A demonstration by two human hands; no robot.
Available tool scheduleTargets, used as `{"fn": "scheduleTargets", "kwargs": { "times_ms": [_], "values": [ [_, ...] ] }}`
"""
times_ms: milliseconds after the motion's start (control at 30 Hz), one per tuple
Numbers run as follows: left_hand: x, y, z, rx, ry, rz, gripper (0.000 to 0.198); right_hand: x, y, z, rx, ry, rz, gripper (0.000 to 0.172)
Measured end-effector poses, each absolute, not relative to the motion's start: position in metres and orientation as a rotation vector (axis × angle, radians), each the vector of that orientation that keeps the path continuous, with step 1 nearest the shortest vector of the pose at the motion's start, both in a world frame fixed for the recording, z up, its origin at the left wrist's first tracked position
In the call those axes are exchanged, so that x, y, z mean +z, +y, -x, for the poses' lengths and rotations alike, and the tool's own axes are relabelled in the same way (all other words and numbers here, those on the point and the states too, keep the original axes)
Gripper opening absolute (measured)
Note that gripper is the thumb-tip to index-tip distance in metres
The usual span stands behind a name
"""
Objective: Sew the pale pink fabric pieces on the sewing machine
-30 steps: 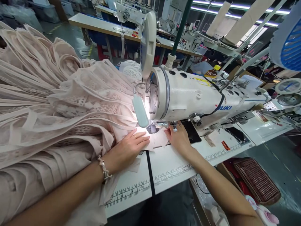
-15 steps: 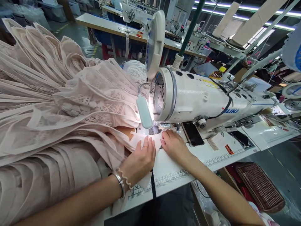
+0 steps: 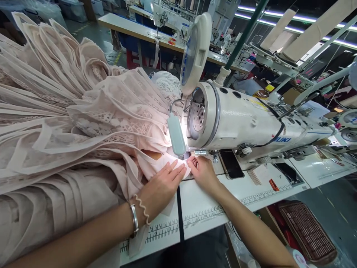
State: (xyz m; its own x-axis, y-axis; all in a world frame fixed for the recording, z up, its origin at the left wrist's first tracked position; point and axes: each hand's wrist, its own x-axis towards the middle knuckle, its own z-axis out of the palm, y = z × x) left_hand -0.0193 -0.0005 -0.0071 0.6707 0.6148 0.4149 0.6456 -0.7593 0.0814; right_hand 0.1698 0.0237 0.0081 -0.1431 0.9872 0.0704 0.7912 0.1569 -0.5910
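At the needle end of the white sewing machine (image 3: 240,115), we have a pale pink fabric piece (image 3: 156,166), lit by the small lamp (image 3: 176,136) on that same end of the machine. On the machine's near side, our left hand (image 3: 161,184) lies palm down over the fabric, fingers outstretched and close together, resting on it rather than gripping. Our right hand (image 3: 205,173), close under the machine's head, is nearly closed, thumb and fingertips pinching the fabric's edge. Left of the machine spreads a big heap of pale garments (image 3: 111,108) with lace. Just below the machine's arm we see a dark phone (image 3: 231,163), and nearer us than the machine runs a printed ruler (image 3: 206,217).
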Motion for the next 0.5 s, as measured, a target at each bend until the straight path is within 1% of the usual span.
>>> {"fn": "scheduleTargets", "kwargs": {
  "times_ms": [200, 400, 500],
  "values": [
    [-0.0091, -0.0077, 0.0119, -0.426, -0.998, 2.712, 0.047, 0.0056, 0.0249, -0.1701, 0.543, -2.006, 1.692, 0.020],
    [-0.0084, -0.0052, 0.0118, -0.401, -0.986, 2.685, 0.047, 0.0052, 0.0248, -0.1718, 0.492, -2.044, 1.686, 0.021],
    [-0.0100, -0.0030, 0.0106, -0.420, -0.975, 2.698, 0.045, 0.0050, 0.0219, -0.1777, 0.456, -2.088, 1.595, 0.022]
  ]
}}
